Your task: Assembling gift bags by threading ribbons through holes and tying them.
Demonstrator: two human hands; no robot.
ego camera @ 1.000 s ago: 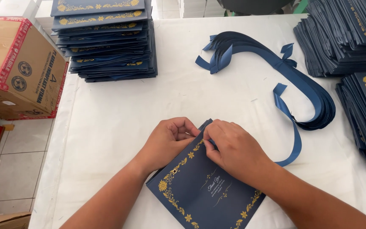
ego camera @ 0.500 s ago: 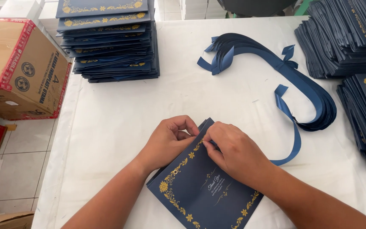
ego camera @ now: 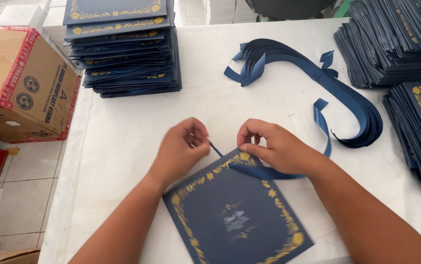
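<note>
A dark blue rectangular card cover with gold floral border lies flat on the white table, turned at a slant, its top corner pointing toward 12 o'clock between the two hands. A thin dark blue satin ribbon crosses that top corner and trails off toward 2 o'clock.

The left hand sits at about 10 o'clock from the cover's centre, fingers pinched together on the ribbon's end. The right hand sits at 1 o'clock, fingers curled and pressing on the ribbon at the corner. The hands are close but not touching.

The cover looks stiff and light, liable to slide on the smooth table, so pinning the corner seems the sound hold. The ribbon looks soft, limp and slippery, best gripped near its ends.

A pile of loose blue ribbons curves at 1 o'clock. Stacks of similar blue covers stand at 11 o'clock and more stacks at 2 o'clock. A brown cardboard box sits off the table at 9 o'clock.
</note>
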